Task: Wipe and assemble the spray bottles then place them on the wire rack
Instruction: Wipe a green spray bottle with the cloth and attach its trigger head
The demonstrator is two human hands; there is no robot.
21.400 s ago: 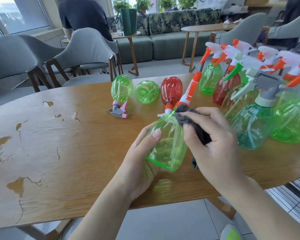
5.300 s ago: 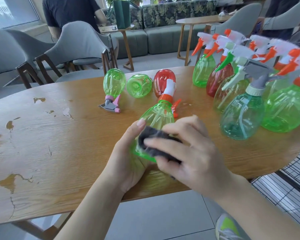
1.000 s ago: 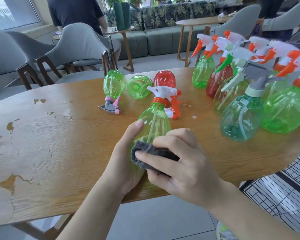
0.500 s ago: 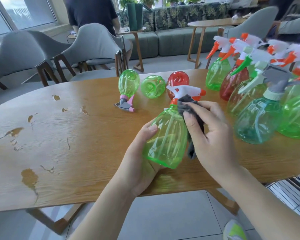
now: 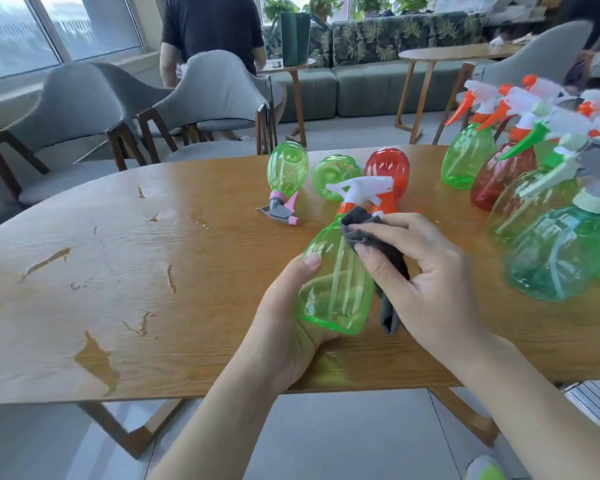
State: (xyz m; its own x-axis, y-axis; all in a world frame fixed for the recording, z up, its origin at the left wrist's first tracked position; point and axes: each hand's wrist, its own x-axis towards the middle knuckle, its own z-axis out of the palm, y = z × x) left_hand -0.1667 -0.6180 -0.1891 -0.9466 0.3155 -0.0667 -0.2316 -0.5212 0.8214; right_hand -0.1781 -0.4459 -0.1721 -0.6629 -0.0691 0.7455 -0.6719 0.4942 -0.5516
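Green transparent plastic spray bottle (image 5: 333, 282) with a white and orange trigger head (image 5: 361, 188) sits tilted above the near edge of the worn wooden table (image 5: 118, 271). The left hand (image 5: 288, 327) cups its base, thumb curled up the side. The right hand (image 5: 426, 275) pinches a dark grey cloth (image 5: 378, 244) against the bottle's shoulder, fingers curled round the fabric.

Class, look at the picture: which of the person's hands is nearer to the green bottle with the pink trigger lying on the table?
Left. The left hand grips the held green bottle, below and right of the pink-trigger bottle. The right hand, holding the grey cloth, lies farther right.
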